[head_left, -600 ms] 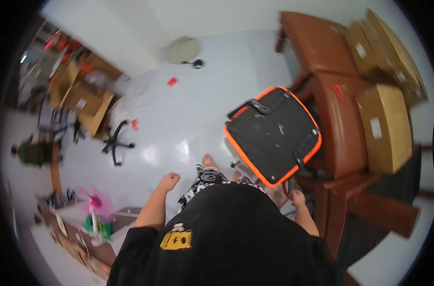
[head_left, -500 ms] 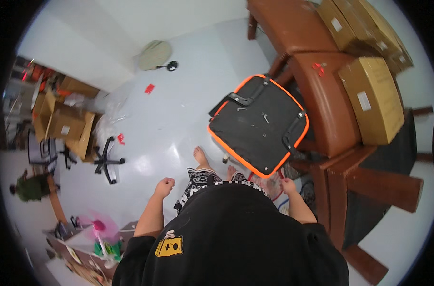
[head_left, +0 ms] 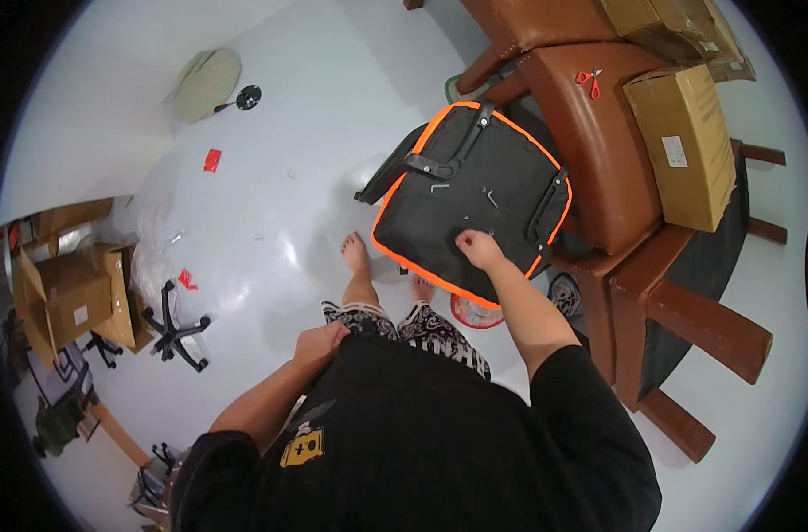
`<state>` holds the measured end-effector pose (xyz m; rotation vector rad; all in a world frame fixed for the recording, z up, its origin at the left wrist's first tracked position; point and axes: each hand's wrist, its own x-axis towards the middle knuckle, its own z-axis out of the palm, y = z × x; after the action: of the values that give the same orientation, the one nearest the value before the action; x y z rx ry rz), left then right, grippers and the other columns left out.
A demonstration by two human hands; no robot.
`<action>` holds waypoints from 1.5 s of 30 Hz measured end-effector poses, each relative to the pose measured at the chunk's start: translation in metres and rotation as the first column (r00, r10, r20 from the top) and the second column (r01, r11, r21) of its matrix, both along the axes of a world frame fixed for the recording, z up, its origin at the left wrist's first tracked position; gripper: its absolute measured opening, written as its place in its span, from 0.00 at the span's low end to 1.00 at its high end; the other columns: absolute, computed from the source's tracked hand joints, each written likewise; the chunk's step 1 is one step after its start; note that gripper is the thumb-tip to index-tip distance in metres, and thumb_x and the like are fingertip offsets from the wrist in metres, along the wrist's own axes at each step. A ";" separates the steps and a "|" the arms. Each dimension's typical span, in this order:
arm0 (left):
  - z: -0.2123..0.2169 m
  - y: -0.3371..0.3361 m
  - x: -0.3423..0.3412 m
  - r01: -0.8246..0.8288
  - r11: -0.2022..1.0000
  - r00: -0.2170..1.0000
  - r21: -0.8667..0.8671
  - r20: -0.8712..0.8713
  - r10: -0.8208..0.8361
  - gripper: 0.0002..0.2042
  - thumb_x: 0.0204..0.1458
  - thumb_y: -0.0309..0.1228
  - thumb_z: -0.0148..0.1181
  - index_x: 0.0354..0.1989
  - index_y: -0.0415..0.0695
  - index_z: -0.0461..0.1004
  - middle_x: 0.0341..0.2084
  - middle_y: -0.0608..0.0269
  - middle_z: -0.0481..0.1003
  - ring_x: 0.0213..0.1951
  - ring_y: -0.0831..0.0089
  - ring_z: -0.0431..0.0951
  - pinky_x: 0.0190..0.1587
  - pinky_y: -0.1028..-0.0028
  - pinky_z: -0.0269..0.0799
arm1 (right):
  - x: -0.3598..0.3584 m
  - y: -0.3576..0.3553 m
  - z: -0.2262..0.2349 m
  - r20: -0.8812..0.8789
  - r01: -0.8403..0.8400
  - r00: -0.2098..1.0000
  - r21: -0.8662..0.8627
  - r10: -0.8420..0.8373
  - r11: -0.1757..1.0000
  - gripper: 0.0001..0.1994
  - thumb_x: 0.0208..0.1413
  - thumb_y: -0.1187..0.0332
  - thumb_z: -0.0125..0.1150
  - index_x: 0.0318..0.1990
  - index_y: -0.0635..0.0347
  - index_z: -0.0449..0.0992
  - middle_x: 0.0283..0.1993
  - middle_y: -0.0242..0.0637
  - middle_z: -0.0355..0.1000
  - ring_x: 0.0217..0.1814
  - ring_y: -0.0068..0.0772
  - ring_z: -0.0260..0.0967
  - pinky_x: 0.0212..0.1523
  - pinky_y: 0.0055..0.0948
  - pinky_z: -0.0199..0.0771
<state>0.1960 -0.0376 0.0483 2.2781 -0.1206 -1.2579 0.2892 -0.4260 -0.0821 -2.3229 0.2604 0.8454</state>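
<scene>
An upturned chair seat with a black underside, orange edging and black armrests lies before me to the right. Two small hex keys and a few tiny pieces of hardware rest on it. Over the seat's near part, my right hand is closed, its fingertips curled down and whatever they hold hidden. My left hand is closed too, beside the hem of my black shirt; what is in its fingers, if anything, does not show.
Brown padded furniture stands at the right, bearing red-handled scissors and cardboard boxes. On the floor to the left are a black five-armed chair base, an opened carton and red scraps. A round beige cushion-like thing lies farther off.
My right hand has moved forward and left from beside the seat to above its underside. My left hand has come in to my shirt hem. The view has shifted slightly.
</scene>
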 end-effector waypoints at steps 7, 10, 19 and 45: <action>-0.027 0.017 0.053 0.072 0.949 0.965 -0.308 -0.219 -0.144 0.13 0.55 0.43 0.50 0.35 0.48 0.74 0.26 0.53 0.75 0.31 0.53 0.76 0.34 0.61 0.70 | 0.094 0.051 -0.038 0.222 0.072 0.975 -0.225 -0.021 0.972 0.09 0.51 0.66 0.57 0.40 0.55 0.75 0.40 0.42 0.70 0.43 0.45 0.70 0.44 0.38 0.71; -0.061 0.011 0.078 0.108 0.981 0.981 -0.164 -0.144 -0.132 0.13 0.51 0.44 0.55 0.35 0.48 0.74 0.24 0.57 0.75 0.30 0.59 0.76 0.34 0.63 0.70 | 0.089 0.050 -0.052 0.275 0.017 0.958 -0.356 0.087 0.934 0.10 0.50 0.64 0.59 0.40 0.52 0.73 0.40 0.39 0.67 0.43 0.44 0.69 0.43 0.40 0.71; -0.157 -0.118 0.221 -0.327 0.945 0.875 0.006 0.379 0.300 0.43 0.38 0.53 0.66 0.59 0.39 0.57 0.49 0.44 0.67 0.51 0.51 0.68 0.51 0.60 0.65 | 0.079 0.038 -0.076 0.486 0.051 0.869 -0.279 0.095 0.959 0.08 0.47 0.66 0.62 0.33 0.55 0.71 0.35 0.38 0.66 0.39 0.43 0.69 0.37 0.39 0.70; -0.224 -0.266 0.195 -0.744 0.657 0.548 0.121 0.674 0.495 0.66 0.20 0.63 0.70 0.63 0.27 0.43 0.64 0.38 0.44 0.67 0.51 0.43 0.62 0.41 0.32 | 0.088 -0.003 -0.077 0.016 0.414 0.870 0.520 -0.493 0.747 0.06 0.53 0.72 0.60 0.37 0.60 0.70 0.31 0.27 0.68 0.32 0.16 0.63 0.33 0.21 0.66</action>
<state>0.3912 -0.3040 -0.1755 2.5980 0.7739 -0.1429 0.3769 -0.4289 -0.1587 -1.7077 0.4600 0.4136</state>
